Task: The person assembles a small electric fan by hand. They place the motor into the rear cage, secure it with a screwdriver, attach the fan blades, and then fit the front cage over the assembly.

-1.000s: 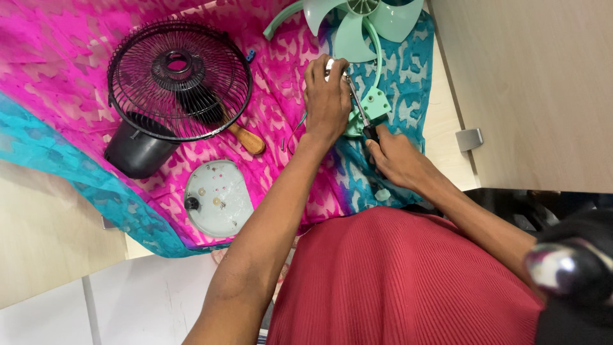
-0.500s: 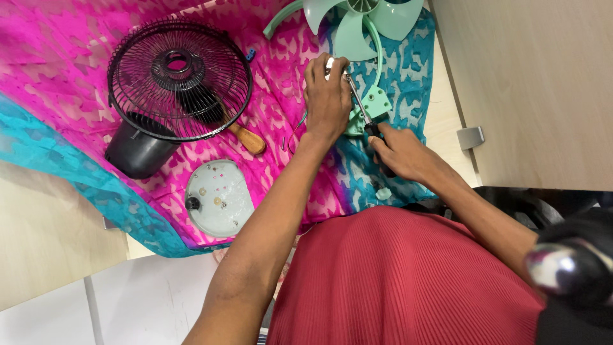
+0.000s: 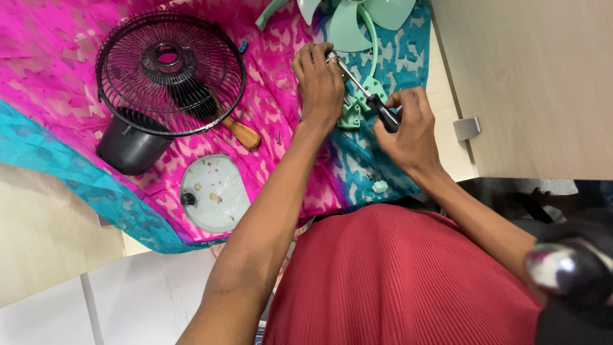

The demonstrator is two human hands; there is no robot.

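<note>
Two hands work over a small mint-green fan housing point(image 3: 359, 105) lying on a pink and teal cloth point(image 3: 57, 70) spread across the desk point(image 3: 38, 236). At about twelve o'clock, the left hand point(image 3: 319, 83) is closed down over the housing and what looks like a silvery metal part, apparently pinning them flat so they cannot turn. At one o'clock, the right hand point(image 3: 408, 131) grips the black handle of a screwdriver point(image 3: 364, 89), whose shaft slants up toward the left fingers, the tip hidden beneath them. Mint fan blades point(image 3: 348, 19) lie just beyond, at the top edge. Well apart, at ten o'clock, a black wire fan guard point(image 3: 169, 70) rests over a black pot-shaped cover point(image 3: 128, 150) and a wooden-handled brush point(image 3: 239, 131); a pale round base plate point(image 3: 214, 191) lies nearer the person.
</note>
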